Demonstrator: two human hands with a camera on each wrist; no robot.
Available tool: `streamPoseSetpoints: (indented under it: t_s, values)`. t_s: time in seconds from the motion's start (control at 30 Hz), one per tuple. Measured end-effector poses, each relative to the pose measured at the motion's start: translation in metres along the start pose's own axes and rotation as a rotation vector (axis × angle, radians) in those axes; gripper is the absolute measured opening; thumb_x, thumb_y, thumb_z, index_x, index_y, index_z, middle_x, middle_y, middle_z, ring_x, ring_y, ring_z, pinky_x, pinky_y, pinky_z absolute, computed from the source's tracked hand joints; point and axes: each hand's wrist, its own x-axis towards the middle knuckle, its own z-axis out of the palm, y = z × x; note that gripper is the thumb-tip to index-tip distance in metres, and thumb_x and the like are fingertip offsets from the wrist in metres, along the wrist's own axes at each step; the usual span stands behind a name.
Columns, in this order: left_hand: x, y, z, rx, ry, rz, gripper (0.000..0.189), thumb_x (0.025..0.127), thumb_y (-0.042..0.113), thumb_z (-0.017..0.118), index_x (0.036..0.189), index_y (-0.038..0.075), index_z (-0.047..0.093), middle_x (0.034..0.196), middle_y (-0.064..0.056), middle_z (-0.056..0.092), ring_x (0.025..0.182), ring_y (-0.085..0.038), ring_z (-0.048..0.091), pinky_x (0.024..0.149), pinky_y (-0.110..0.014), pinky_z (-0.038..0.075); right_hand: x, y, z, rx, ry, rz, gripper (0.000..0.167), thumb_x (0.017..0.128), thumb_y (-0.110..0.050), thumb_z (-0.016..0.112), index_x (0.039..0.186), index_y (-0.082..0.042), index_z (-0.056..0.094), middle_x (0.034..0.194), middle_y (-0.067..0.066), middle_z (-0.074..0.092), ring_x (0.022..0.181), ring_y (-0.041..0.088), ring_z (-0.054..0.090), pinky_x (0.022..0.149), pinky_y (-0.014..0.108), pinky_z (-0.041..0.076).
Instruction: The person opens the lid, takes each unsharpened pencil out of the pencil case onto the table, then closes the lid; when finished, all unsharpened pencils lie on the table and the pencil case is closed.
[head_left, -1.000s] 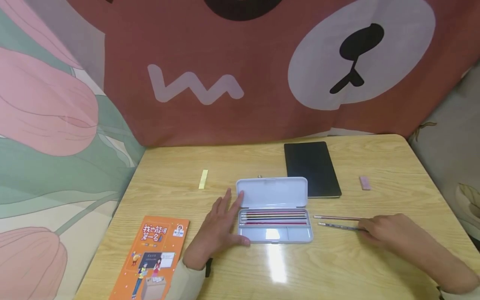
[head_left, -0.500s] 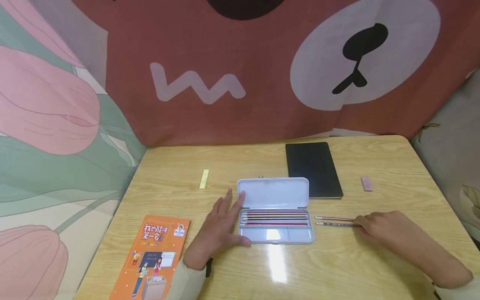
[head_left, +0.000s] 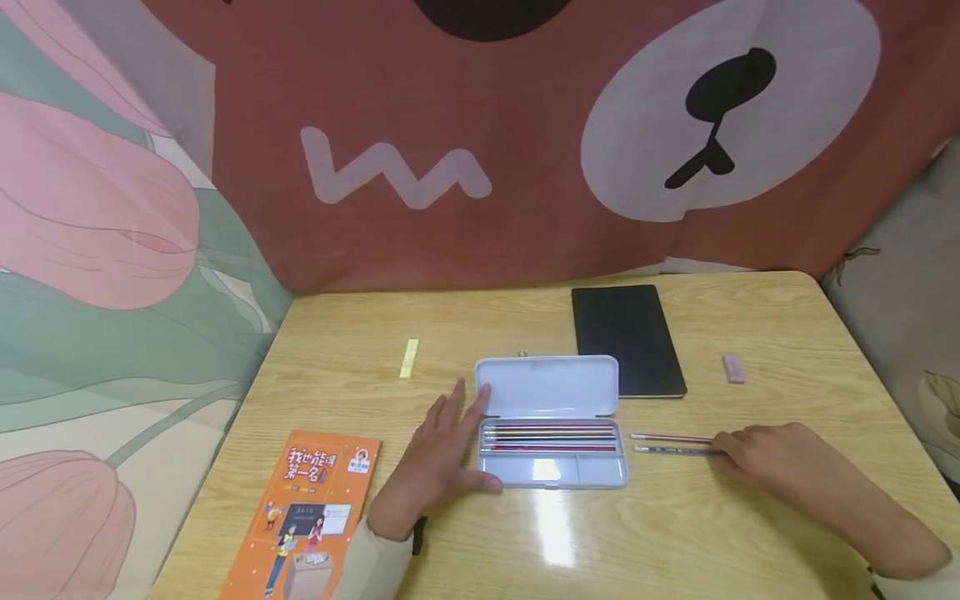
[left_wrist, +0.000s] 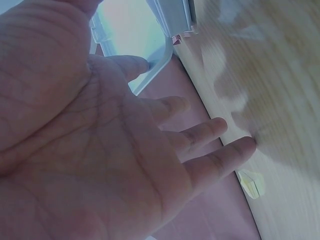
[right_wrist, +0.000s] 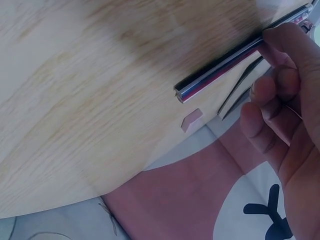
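Note:
An opened white pencil case [head_left: 600, 469] lies mid-table, lid tilted back, with several pencils [head_left: 555, 435] side by side in its upper section. My left hand [head_left: 431, 471] is spread at the case's left side, index finger at the lid and thumb at the lower left corner. To the right of the case, my right hand [head_left: 765, 454] pinches two pencils, a red one [head_left: 671, 437] and a dark grey one [head_left: 671, 450]. Their eraser ends point at the case. In the right wrist view the thumb and index finger hold the pencils [right_wrist: 220, 70] low over the wooden table.
A black notebook [head_left: 626, 333] lies behind the case, partly hidden by its lid. A pink eraser [head_left: 733, 368] sits to the right, a yellow sticky-note strip [head_left: 408, 358] to the left. At the front left is an orange book [head_left: 300, 508]. Printed cloth [head_left: 450, 242] hangs behind the table [head_left: 787, 333].
My right hand has shifted slightly left along the two pencils, and they now lie closer to parallel. The left hand stays at the case.

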Motion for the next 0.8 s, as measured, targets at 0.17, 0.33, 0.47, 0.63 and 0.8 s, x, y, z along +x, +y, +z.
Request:
streamPoseSetpoints:
  t_s: [0.17,0.33,0.47,0.63,0.8]
  values:
    - [-0.001,0.0,0.0,0.003,-0.006,-0.003,0.131,0.078,0.052,0.096,0.179,0.036,0.014,0.187,-0.015,0.004,0.166,-0.057,0.016,0.126,-0.08,0.029,0.0,0.002,-0.003,0.034,0.041,0.011,0.081,0.114,-0.06,0.007,0.092,-0.023,0.075,0.068,-0.017,0.062,0.057,-0.005,0.046,0.042,0.026,0.036]
    - [-0.001,0.0,0.0,0.009,-0.005,0.008,0.131,0.078,0.052,0.096,0.179,0.034,0.015,0.186,-0.016,0.004,0.166,-0.058,0.017,0.126,-0.08,0.029,0.02,-0.009,-0.016,0.067,0.041,0.051,0.052,0.115,-0.059,0.046,0.098,-0.023,0.08,0.074,-0.016,0.071,0.059,-0.002,0.053,0.044,0.026,0.041]
    - [-0.001,0.0,0.0,0.014,0.005,0.011,0.131,0.077,0.053,0.096,0.179,0.033,0.016,0.186,-0.018,0.006,0.165,-0.059,0.018,0.126,-0.08,0.03,0.056,-0.033,-0.023,0.081,-0.011,0.015,0.012,0.103,-0.034,0.078,0.1,-0.022,0.079,0.076,-0.014,0.072,0.061,0.002,0.056,0.047,0.023,0.04]
    - [-0.001,0.0,0.0,0.023,0.01,0.013,0.131,0.076,0.053,0.096,0.179,0.032,0.017,0.186,-0.019,0.007,0.165,-0.059,0.019,0.125,-0.079,0.031,0.106,-0.068,-0.018,0.198,-0.066,-0.07,0.005,0.1,-0.024,0.081,0.099,-0.023,0.076,0.073,-0.016,0.065,0.062,0.0,0.043,0.052,0.02,0.038]
    - [0.0,0.0,0.0,0.029,0.013,0.014,0.132,0.076,0.054,0.095,0.179,0.032,0.016,0.186,-0.019,0.007,0.165,-0.059,0.02,0.126,-0.079,0.032,0.141,-0.096,-0.007,0.284,-0.111,-0.116,0.014,0.103,-0.034,0.078,0.097,-0.022,0.075,0.075,-0.013,0.071,0.06,0.001,0.05,0.054,0.023,0.042]
